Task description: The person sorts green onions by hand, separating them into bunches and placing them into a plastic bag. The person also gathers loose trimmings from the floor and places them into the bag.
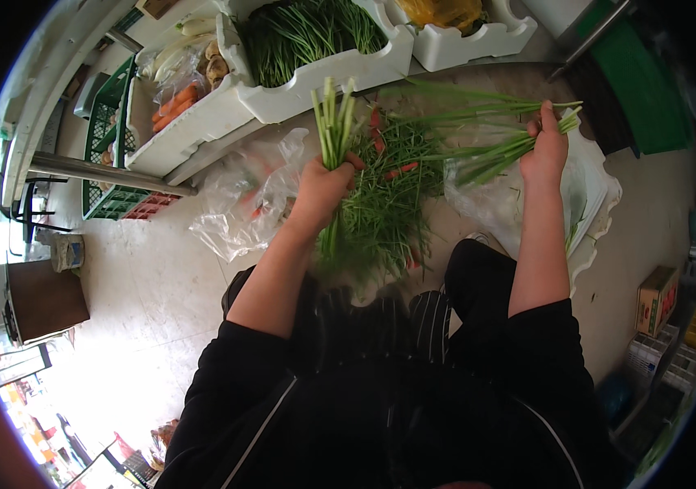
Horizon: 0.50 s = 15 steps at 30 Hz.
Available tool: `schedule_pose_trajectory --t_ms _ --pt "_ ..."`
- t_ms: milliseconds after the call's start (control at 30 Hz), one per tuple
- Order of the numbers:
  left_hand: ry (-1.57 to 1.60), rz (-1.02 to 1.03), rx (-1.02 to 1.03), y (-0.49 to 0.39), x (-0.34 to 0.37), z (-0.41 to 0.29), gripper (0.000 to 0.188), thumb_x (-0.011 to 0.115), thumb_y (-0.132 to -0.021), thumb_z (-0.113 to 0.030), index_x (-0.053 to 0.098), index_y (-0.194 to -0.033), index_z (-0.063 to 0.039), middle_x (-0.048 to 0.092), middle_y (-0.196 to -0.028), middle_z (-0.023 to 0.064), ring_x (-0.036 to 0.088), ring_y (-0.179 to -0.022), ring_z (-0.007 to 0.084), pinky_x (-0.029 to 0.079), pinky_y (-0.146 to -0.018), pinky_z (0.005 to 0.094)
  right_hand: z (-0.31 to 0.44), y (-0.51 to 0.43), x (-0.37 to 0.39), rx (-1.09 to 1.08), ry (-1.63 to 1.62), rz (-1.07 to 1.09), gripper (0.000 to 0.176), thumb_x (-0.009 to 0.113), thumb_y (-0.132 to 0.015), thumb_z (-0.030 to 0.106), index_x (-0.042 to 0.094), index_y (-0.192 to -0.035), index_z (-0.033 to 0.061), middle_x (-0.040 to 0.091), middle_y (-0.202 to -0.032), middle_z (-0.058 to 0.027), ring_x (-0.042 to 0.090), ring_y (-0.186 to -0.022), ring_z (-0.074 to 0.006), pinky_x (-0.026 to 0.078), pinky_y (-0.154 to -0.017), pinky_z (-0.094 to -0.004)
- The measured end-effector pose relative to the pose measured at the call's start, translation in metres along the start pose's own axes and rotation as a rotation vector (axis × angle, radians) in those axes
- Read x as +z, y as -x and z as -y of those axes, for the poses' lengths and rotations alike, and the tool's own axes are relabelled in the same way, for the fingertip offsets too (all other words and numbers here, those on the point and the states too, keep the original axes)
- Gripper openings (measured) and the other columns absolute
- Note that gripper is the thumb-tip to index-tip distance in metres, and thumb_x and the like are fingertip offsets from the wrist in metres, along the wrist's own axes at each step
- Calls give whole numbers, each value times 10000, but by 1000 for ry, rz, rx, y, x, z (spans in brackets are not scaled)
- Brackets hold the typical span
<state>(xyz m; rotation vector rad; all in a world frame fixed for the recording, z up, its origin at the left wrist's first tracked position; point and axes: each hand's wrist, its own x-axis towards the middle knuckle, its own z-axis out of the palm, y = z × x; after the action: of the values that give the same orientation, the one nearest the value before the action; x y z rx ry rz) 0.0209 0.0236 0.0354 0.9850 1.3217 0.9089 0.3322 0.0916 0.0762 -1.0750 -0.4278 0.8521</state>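
My left hand grips a bunch of green stalks, their pale ends pointing away from me. The lower part of that bunch is blurred. Off to the right, my right hand pinches several long green stalks near their pale ends; they stretch leftwards, spread and partly blurred. Between my hands, a heap of loose green leaves and thin stems lies on the floor, with red strips among it. Under my right forearm sits a white foam tray with clear plastic sheeting over its left side.
A crumpled clear plastic bag lies left of the heap. Beyond it stand foam boxes: one with carrots, another with long greens. A metal rail and green crate are at left, a cardboard box at right.
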Motion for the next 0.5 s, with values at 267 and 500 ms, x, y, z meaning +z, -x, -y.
schedule_pose_trajectory --t_ms 267,500 --pt "13 168 -70 -2 1 -3 518 654 -847 -147 475 -1310 3 623 -992 66 465 -595 67 414 -543 218 -14 31 16 11 356 447 205 628 -881 248 599 -926 50 563 -740 6 439 -543 -63 355 -494 -231" --pt "202 461 -220 5 12 -12 507 682 -818 -110 484 -1272 -5 611 -1067 65 513 -666 99 442 -584 241 -33 81 31 203 704 938 257 635 -878 310 620 -919 57 569 -736 17 495 -620 -57 371 -513 -217"
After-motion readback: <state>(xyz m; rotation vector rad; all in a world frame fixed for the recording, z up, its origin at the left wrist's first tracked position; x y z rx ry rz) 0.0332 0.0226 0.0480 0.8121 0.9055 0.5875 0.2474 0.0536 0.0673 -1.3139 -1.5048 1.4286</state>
